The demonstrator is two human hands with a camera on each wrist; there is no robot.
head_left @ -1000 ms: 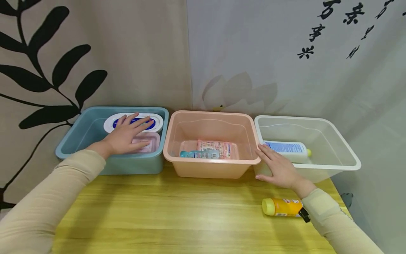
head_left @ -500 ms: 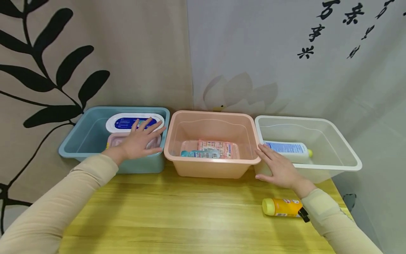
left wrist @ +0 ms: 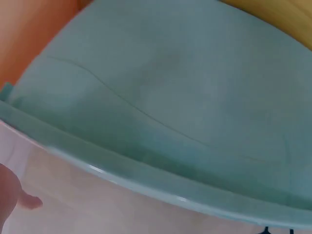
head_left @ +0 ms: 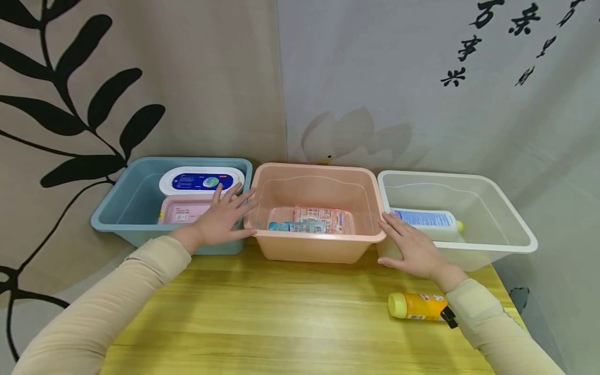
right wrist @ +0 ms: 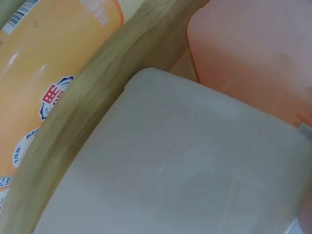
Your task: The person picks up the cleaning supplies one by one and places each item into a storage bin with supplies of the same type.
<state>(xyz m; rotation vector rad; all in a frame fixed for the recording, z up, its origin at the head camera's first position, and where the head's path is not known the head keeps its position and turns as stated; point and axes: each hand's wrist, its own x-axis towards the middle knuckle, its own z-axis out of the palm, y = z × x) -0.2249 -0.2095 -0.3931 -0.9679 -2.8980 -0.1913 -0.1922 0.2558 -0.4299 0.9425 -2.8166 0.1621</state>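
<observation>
My left hand (head_left: 220,221), fingers spread, lies across the front right corner of the blue bin (head_left: 114,227), its fingertips over the left rim of the peach bin (head_left: 319,252). Inside the blue bin are a white oval pack with a dark blue label (head_left: 194,181) and a pink package (head_left: 187,209). Fingers fairly straight, my right hand (head_left: 414,252) rests where the peach bin's right rim meets the white bin (head_left: 487,246). The left wrist view shows the blue bin's outer wall (left wrist: 161,87) and a thumb or fingertip at lower left.
A teal bottle (head_left: 300,227) and a pink printed packet (head_left: 323,216) lie in the peach bin. The white bin holds a white bottle with a blue label (head_left: 428,221). On the wooden table (head_left: 262,312), a yellow bottle (head_left: 417,306) lies by my right wrist.
My left hand has slid right from above the blue bin's contents to the edge between blue and peach bins, uncovering the oval pack and pink package. My right hand has stayed put.
</observation>
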